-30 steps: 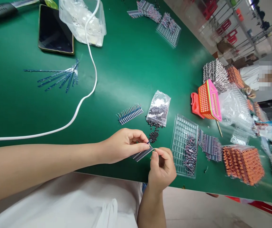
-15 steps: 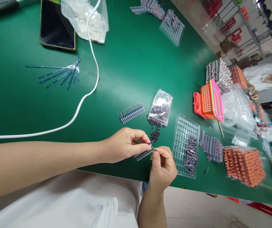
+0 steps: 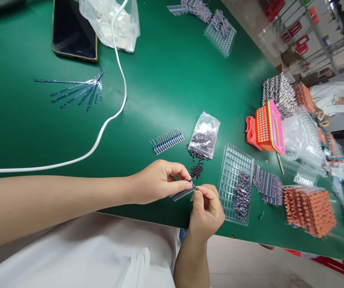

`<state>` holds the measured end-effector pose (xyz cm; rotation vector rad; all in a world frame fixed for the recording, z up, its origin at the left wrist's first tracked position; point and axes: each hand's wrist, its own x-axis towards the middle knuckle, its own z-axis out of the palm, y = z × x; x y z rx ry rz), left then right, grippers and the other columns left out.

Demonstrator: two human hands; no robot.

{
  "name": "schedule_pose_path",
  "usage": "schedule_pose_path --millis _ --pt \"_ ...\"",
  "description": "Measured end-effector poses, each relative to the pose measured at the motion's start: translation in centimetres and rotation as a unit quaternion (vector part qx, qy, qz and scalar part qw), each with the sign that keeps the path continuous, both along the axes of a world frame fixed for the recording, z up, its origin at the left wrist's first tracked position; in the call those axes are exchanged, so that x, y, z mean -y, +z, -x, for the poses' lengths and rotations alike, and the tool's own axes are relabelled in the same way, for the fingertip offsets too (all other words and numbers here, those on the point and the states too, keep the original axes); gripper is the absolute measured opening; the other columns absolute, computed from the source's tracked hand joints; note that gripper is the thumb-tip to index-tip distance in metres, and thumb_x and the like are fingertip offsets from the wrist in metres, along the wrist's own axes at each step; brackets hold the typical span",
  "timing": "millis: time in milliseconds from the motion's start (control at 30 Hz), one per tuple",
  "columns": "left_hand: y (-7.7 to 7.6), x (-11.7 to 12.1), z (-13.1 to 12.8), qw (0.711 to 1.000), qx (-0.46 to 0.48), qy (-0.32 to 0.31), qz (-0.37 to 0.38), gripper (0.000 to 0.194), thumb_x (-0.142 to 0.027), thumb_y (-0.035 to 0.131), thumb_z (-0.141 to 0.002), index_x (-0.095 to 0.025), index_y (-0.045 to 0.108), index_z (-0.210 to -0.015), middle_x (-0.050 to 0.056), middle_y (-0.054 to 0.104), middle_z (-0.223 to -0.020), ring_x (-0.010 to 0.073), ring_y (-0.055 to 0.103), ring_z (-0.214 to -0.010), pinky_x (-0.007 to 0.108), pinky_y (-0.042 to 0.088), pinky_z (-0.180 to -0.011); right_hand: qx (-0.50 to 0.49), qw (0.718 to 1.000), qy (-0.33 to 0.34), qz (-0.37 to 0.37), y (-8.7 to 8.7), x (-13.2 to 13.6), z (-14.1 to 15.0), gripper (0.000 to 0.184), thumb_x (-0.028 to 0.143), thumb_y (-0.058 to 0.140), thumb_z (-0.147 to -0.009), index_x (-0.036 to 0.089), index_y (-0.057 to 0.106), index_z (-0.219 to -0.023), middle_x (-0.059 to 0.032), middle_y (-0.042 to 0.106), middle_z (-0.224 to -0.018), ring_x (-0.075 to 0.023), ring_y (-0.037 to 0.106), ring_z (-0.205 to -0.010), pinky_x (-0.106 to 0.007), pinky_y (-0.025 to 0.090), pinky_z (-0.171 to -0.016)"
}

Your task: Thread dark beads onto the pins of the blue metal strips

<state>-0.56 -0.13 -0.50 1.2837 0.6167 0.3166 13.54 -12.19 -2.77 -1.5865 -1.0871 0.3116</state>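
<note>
My left hand [image 3: 160, 181] pinches one end of a blue taped strip of small components [image 3: 181, 194] just above the green table [image 3: 166, 80]. My right hand [image 3: 205, 208] is closed in a pinch at the strip's tip, thumb and forefinger pressed on something tiny and dark that I cannot make out. Just beyond the fingers lies a loose pile of small dark beads [image 3: 195, 169], spilled from a clear plastic bag [image 3: 204, 134]. A second blue strip [image 3: 167, 141] lies flat to the left of the bag.
A clear grid tray [image 3: 235, 180] partly filled with components sits right of my hands. Further right are orange component stacks [image 3: 309, 209] and a pink-orange basket [image 3: 268, 127]. A white cable [image 3: 100, 132], a phone [image 3: 73, 32] and empty blue strips [image 3: 76, 91] lie to the left. Another person's hands [image 3: 320, 116] work at far right.
Both hands stay pinched on the strip with only tiny finger shifts. The view has drifted slightly, so the table items sit a little lower and to the right.
</note>
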Motion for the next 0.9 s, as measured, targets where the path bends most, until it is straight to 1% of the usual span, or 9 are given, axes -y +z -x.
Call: schedule_pose_path --millis 200,600,767,900 --pt "-0.05 -0.08 -0.05 1.0 0.0 0.001 -0.006 0.024 -0.038 0.064 -0.085 -0.015 0.069 -0.087 0.001 0.066 -0.073 0.0134 0.056 -0.065 0.024 0.043 -0.059 0.008 1.0 -0.002 0.007 -0.05 -0.03 -0.02 0.003 0.02 0.064 -0.089 0.019 0.066 -0.087 -0.0001 0.057 -0.076 -0.0125 0.056 -0.066 -0.025 0.044 -0.055" --pt "-0.05 -0.16 -0.01 1.0 0.011 -0.005 -0.009 0.022 -0.037 0.064 -0.086 -0.015 0.069 -0.087 0.002 0.07 -0.078 0.0144 0.063 -0.069 0.025 0.049 -0.064 -0.035 0.999 0.008 0.018 -0.14 -0.05 -0.19 0.004 0.023 0.066 -0.089 0.019 0.066 -0.086 -0.0004 0.057 -0.076 -0.0125 0.055 -0.066 -0.025 0.043 -0.055" --pt "0.25 -0.36 0.07 1.0 0.005 -0.018 -0.024 0.023 -0.037 0.063 -0.087 -0.015 0.069 -0.087 0.002 0.071 -0.078 0.0141 0.064 -0.068 0.024 0.049 -0.063 -0.07 0.997 0.037 0.028 -0.13 0.04 -0.52 0.005 0.023 0.066 -0.089 0.019 0.065 -0.085 0.0004 0.055 -0.076 -0.0115 0.053 -0.064 -0.024 0.041 -0.053" --pt "0.55 -0.51 0.15 0.999 -0.015 -0.025 -0.037 0.024 -0.038 0.063 -0.086 -0.015 0.069 -0.085 0.001 0.069 -0.073 0.0134 0.062 -0.064 0.023 0.047 -0.06 -0.098 0.992 0.062 0.052 0.11 0.13 -0.86 0.008 0.025 0.066 -0.089 0.019 0.064 -0.085 0.0004 0.055 -0.077 -0.011 0.052 -0.063 -0.025 0.04 -0.054"
